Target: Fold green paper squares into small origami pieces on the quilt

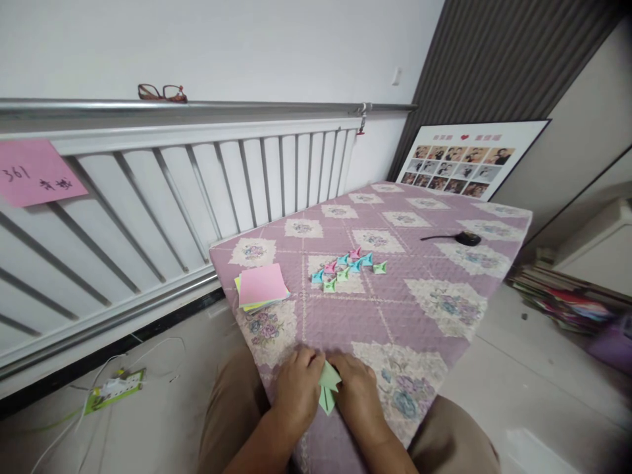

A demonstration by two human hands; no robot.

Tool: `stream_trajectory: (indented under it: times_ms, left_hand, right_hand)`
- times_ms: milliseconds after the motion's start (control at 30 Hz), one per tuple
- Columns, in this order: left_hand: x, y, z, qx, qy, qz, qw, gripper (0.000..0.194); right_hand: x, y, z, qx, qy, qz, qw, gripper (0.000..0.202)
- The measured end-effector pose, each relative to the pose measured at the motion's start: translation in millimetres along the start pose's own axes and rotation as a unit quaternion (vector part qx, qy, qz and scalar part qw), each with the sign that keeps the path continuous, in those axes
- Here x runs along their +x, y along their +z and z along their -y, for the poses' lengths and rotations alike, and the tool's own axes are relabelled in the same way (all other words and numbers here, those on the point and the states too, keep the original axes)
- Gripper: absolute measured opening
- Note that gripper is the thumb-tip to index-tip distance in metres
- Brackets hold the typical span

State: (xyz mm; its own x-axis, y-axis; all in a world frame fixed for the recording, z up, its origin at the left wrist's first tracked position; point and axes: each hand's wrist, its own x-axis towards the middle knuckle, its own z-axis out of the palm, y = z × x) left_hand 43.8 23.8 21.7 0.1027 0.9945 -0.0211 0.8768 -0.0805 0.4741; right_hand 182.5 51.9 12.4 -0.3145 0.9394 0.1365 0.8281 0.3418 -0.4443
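Here we are at the counter [375, 319] in its purple floral cloth, and take the paper stack [263, 286], pink sheet on top, as our marker. Nearer the person than that stack, and off to its right, sits the green paper [328, 376], folded down small, with one point aimed at the person and a dark slit running along that lower part. Both hands are on it! The left hand [299, 388] has its grip drawn in close, fingers bent, taking the paper's left side; the right hand [356, 388] matches it on the other side, its grip closed in too, though just where the fingertips press is hidden. Look right of the stack and there's a cluster of folded pieces [342, 274], nine in pink, blue and green, set close together. Well to the right of the stack and beyond it lies a black object [467, 238] with a thin tail, and farther still a photo board [459, 160] leans upright. Left of the stack stands the white radiator [185, 191], wearing a pink note [40, 172], and on the pipe above, beyond the stack, rest the glasses [162, 93].
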Motion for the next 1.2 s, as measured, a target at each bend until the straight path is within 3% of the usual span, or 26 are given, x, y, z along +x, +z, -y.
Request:
stream_trajectory:
  times_ms: [100, 300, 500, 800, 967, 1200]
  left_hand:
    - [0.6, 2.6, 3.7, 0.008, 0.012, 0.007, 1.000, 0.056]
    - [-0.4, 8.6, 7.7, 0.036, -0.003, 0.000, 0.999, 0.054]
    - [-1.5, 8.4, 6.5, 0.026, -0.014, -0.002, 1.000, 0.052]
    - [-1.6, 13.0, 9.4, 0.014, -0.029, 0.009, 0.999, 0.057]
    - [-1.7, 14.6, 10.2, 0.018, -0.039, 0.019, 0.999, 0.063]
    - [-1.2, 13.3, 7.1, 0.021, -0.033, 0.004, 0.999, 0.045]
  right_hand:
    - [-0.7, 1.0, -3.9, 0.000, -0.008, -0.004, 1.000, 0.044]
    - [-2.1, 1.2, -7.0, -0.007, -0.011, -0.015, 1.000, 0.034]
    - [-0.1, 3.9, -11.2, 0.002, -0.052, -0.002, 0.999, 0.047]
    - [5.6, 6.4, -16.1, -0.002, -0.082, 0.002, 0.997, 0.029]
    - [5.2, 6.6, -16.1, 0.009, -0.075, 0.013, 0.997, 0.029]
    - [5.5, 5.2, -11.1, -0.003, -0.047, -0.002, 0.999, 0.025]
